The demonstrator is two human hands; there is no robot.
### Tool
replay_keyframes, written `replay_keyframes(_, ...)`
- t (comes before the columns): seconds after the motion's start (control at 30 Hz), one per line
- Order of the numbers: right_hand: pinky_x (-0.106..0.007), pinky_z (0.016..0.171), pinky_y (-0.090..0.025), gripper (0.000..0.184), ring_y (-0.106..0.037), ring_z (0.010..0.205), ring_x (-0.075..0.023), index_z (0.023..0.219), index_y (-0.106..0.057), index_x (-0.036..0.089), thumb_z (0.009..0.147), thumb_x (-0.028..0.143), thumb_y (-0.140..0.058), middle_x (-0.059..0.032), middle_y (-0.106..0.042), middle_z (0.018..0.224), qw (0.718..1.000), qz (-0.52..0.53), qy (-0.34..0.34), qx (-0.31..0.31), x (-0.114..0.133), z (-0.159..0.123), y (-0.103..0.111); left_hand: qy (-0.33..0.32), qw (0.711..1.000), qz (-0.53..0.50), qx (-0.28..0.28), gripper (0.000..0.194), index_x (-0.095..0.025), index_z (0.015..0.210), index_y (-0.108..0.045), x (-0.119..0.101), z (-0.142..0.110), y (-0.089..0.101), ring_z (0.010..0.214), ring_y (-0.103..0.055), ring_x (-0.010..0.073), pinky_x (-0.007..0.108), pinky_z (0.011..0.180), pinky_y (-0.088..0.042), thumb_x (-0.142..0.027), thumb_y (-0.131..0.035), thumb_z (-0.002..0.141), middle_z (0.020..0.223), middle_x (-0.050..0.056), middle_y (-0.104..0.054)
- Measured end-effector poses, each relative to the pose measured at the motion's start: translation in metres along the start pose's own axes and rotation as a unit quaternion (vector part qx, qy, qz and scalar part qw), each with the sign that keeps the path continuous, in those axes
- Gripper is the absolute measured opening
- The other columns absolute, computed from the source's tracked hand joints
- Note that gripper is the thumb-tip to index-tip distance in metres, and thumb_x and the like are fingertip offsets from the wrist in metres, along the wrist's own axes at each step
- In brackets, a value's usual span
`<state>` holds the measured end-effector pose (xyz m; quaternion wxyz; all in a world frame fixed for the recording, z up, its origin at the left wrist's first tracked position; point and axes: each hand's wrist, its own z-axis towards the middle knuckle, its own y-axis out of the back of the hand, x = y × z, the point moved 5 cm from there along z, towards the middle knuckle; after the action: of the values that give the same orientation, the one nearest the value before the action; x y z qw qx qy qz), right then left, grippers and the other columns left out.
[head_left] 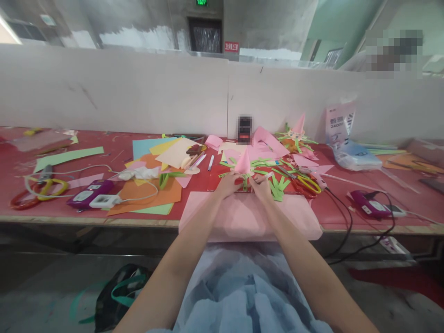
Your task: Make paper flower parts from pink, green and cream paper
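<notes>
Both hands meet at a paper figure with a pink cone hat and green fringe strips spread around it. It rests over a dark red board. My left hand closes its fingers on the figure's left lower edge. My right hand has its fingers pinched together at the lower right of the figure; what lies between them is too small to make out. Cut green paper strips lie just right of my right hand, beside yellow-handled scissors. A white pen lies left of the figure.
A similar cone-hatted figure stands farther back, near a plastic tissue pack. Coloured paper sheets, red-and-yellow scissors and a purple power strip lie to the left. Another purple power strip with cables is at right. A white partition closes the back.
</notes>
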<state>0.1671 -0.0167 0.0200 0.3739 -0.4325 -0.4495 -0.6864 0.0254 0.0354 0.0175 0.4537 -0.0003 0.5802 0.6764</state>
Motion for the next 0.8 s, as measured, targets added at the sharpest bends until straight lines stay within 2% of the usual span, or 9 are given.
replay_keyframes(0.2, -0.026, 0.046, -0.038, 0.034, -0.047, 0.038, -0.0128, 0.052, -0.038, 0.024, 0.072, 0.048, -0.054, 0.0039, -0.049, 0.038, 1.000, -0.005, -0.003, 0.004, 0.0000, 0.0004, 0.0002, 0.010, 1.000, 0.007, 0.007, 0.022, -0.024, 0.098, -0.066, -0.0012, -0.0003, 0.0011, 0.104, -0.054, 0.0181, 0.031, 0.094, -0.042, -0.023, -0.060, 0.076, 0.109, 0.002, -0.057)
replay_keyframes(0.37, -0.026, 0.045, -0.037, 0.033, -0.044, 0.037, -0.0124, 0.050, -0.036, 0.024, 0.072, 0.041, -0.054, 0.0046, -0.045, 0.036, 0.999, -0.025, -0.006, -0.020, -0.0033, 0.0014, 0.0028, -0.001, 1.000, 0.002, 0.002, 0.022, -0.023, 0.098, -0.066, -0.0020, 0.0000, 0.0012, 0.104, -0.054, 0.0180, 0.031, 0.094, -0.041, -0.024, -0.060, 0.077, 0.108, 0.003, -0.057)
replay_keyframes(0.5, -0.026, 0.046, -0.038, 0.030, -0.045, 0.037, -0.0122, 0.052, -0.039, 0.024, 0.073, 0.040, -0.053, 0.0044, -0.047, 0.037, 1.000, -0.006, 0.008, -0.002, -0.0011, 0.0012, 0.0008, 0.002, 1.000, 0.008, 0.004, 0.021, -0.023, 0.098, -0.066, -0.0016, 0.0004, 0.0010, 0.105, -0.054, 0.0185, 0.032, 0.095, -0.041, -0.026, -0.060, 0.077, 0.108, 0.003, -0.057)
replay_keyframes(0.63, -0.026, 0.044, -0.036, 0.033, -0.044, 0.036, -0.0124, 0.050, -0.034, 0.024, 0.072, 0.040, -0.054, 0.0055, -0.042, 0.035, 1.000, -0.021, -0.001, -0.019, 0.0013, 0.0001, 0.0034, 0.010, 1.000, 0.011, 0.008, 0.022, -0.023, 0.098, -0.066, -0.0030, -0.0001, 0.0020, 0.105, -0.054, 0.0186, 0.032, 0.095, -0.040, -0.025, -0.060, 0.077, 0.109, 0.003, -0.057)
replay_keyframes(0.8, -0.026, 0.045, -0.038, 0.031, -0.046, 0.036, -0.0126, 0.052, -0.038, 0.024, 0.072, 0.041, -0.055, 0.0046, -0.047, 0.036, 1.000, -0.002, -0.005, 0.003, 0.0009, 0.0003, 0.0011, 0.009, 1.000, 0.011, 0.008, 0.021, -0.023, 0.098, -0.066, -0.0044, -0.0006, 0.0028, 0.105, -0.054, 0.0186, 0.031, 0.095, -0.041, -0.024, -0.060, 0.077, 0.109, 0.003, -0.057)
